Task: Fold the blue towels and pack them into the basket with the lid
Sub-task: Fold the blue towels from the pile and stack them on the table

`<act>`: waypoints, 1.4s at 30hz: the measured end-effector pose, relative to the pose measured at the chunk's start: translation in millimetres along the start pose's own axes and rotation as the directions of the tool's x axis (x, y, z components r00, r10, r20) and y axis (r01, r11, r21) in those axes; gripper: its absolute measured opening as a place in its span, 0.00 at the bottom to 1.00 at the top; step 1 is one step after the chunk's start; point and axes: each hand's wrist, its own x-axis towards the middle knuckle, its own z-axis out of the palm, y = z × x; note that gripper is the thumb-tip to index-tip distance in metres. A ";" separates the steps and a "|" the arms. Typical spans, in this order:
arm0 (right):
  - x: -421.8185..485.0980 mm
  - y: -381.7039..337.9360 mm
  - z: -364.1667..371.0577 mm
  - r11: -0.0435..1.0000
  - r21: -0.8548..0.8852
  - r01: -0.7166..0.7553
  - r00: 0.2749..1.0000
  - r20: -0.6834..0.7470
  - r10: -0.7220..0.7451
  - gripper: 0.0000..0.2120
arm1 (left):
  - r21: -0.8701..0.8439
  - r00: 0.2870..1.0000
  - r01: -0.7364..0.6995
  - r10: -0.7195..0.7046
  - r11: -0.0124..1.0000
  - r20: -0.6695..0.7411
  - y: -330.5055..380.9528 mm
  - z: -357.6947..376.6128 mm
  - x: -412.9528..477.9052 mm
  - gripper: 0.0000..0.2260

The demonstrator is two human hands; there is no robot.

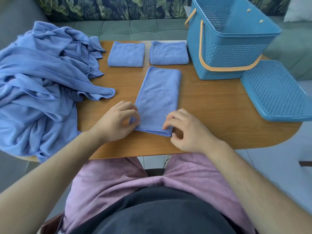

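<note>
Blue towel (158,98): left grip (116,122), right grip (184,130) pinch near corners.

Place: a home, most likely a living room.
Seating: a grey-green tufted sofa (143,29) runs along the far side of the table, backed by dark leaf-print upholstery (109,7); a white cushion (298,10) lies at its far right.
Table: a wood-grain table (219,115) with a rounded end.
Floor: pale tiles (273,162).
Household things: a heap of unfolded blue towels (42,73), a blue plastic basket (228,56) and its lid (276,92).
</note>
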 end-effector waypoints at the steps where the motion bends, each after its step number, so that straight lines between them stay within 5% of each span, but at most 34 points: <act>1: -4.7 -2.1 1.5 1.000 -0.028 -0.004 1.000 0.030 0.005 0.16 | -0.016 1.000 -0.008 0.008 1.000 0.021 0.5 -2.5 -6.9 0.03; 11: -13.3 -3.0 10.1 0.984 0.053 -0.167 0.980 -0.096 0.172 0.11 | -0.045 0.993 0.108 -0.106 0.993 0.058 2.9 0.0 -26.8 0.17; 16: -25.6 -16.9 -3.8 0.969 0.149 -0.194 0.962 -0.166 0.219 0.10 | 0.065 0.997 0.075 -0.075 0.995 -0.006 25.4 5.5 -37.0 0.10; 22: -17.2 -14.8 -32.8 0.963 0.200 -0.178 0.941 -0.253 0.227 0.14 | -0.297 0.959 0.225 -0.264 0.928 -0.100 52.1 -18.8 -8.5 0.08; 25: 10.8 -1.4 -45.7 0.954 0.210 -0.212 0.921 -0.284 0.267 0.13 | -0.340 0.953 0.230 -0.281 0.912 -0.109 41.1 -29.1 30.3 0.05; 28: 45.4 21.3 -47.8 0.921 0.217 -0.324 0.896 -0.242 0.372 0.10 | -0.349 0.929 0.321 -0.365 0.881 -0.067 21.4 -31.4 73.3 0.13; 33: 92.0 59.9 -38.4 0.874 0.143 -0.463 0.873 -0.092 0.478 0.14 | -0.248 0.878 0.468 -0.477 0.849 0.023 -18.2 -16.9 122.2 0.08; 39: 108.9 78.6 -10.1 0.813 -0.199 -0.547 0.822 0.055 0.567 0.27 | -0.007 0.831 0.549 -0.544 0.836 0.120 -48.9 25.9 124.0 0.21; 42: 99.6 78.7 2.3 0.760 -0.238 -0.604 0.765 0.095 0.637 0.28 | 0.065 0.819 0.570 -0.572 0.819 0.037 -45.8 40.2 112.7 0.19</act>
